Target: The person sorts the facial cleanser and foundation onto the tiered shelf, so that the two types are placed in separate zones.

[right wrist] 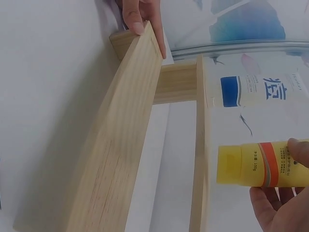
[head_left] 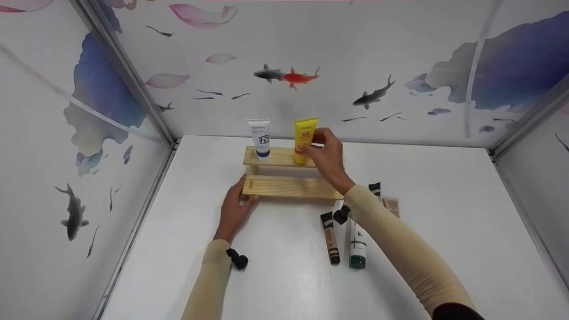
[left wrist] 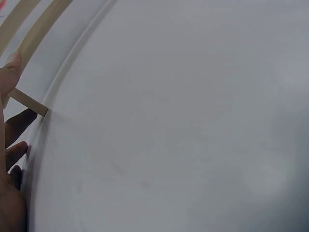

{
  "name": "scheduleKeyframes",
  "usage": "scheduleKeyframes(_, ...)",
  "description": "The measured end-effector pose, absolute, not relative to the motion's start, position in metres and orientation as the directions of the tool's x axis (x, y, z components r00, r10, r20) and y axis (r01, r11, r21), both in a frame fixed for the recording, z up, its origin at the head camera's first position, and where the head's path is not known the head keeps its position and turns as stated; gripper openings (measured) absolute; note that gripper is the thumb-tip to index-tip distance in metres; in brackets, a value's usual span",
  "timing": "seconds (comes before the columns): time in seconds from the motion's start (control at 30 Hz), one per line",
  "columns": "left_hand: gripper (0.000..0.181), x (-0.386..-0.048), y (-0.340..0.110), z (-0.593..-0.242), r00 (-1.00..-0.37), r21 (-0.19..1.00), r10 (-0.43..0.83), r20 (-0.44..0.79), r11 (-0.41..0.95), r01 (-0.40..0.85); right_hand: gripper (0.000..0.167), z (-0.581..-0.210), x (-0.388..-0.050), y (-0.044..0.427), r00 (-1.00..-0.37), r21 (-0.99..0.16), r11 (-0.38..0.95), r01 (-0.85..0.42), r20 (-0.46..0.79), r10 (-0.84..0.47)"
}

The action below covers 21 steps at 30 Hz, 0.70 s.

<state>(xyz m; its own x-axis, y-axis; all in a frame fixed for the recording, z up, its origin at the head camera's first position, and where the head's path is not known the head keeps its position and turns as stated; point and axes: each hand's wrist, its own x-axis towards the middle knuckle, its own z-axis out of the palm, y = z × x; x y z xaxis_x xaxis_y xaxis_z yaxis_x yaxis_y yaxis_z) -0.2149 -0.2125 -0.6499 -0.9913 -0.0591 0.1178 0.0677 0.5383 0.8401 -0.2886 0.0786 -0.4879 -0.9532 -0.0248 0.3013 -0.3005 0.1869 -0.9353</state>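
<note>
Both hands have clamped fingers — right hand (head_left: 328, 156) on yellow tube (head_left: 306, 133), left hand (head_left: 234, 208) on wooden rack (head_left: 291, 186).

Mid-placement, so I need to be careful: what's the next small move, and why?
Probably ease the yellow tube down until it sits firmly on the upper shelf: the right hand holds it cap-down over that shelf, and contact isn't clear.

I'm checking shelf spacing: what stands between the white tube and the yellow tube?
Nothing; the head view shows only bare upper shelf between them.
</note>
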Motion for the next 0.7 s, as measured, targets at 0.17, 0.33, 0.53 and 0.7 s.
scheduleKeyframes(0.17,0.094,-0.215,-0.212,-0.65,-0.99,0.842,-0.048,0.133,0.532,0.087,0.043,-0.487,-0.291,0.07,-0.955,-0.938,0.182,-0.295,0.293,-0.036)
scheduleKeyframes(0.33,0.092,-0.215,-0.213,-0.65,-0.989,0.841,-0.041,0.144,0.532,0.101,0.044,-0.486,-0.294,0.063,-0.96,-0.941,0.19,-0.281,0.279,-0.041)
scheduleKeyframes(0.53,0.091,-0.214,-0.212,-0.65,-0.99,0.835,-0.042,0.135,0.542,0.091,0.043,-0.487,-0.297,0.056,-0.966,-0.947,0.19,-0.259,0.257,-0.035)
scheduleKeyframes(0.7,0.091,-0.213,-0.213,-0.65,-0.989,0.842,-0.046,0.137,0.531,0.092,0.043,-0.49,-0.298,0.051,-0.967,-0.948,0.192,-0.256,0.254,-0.034)
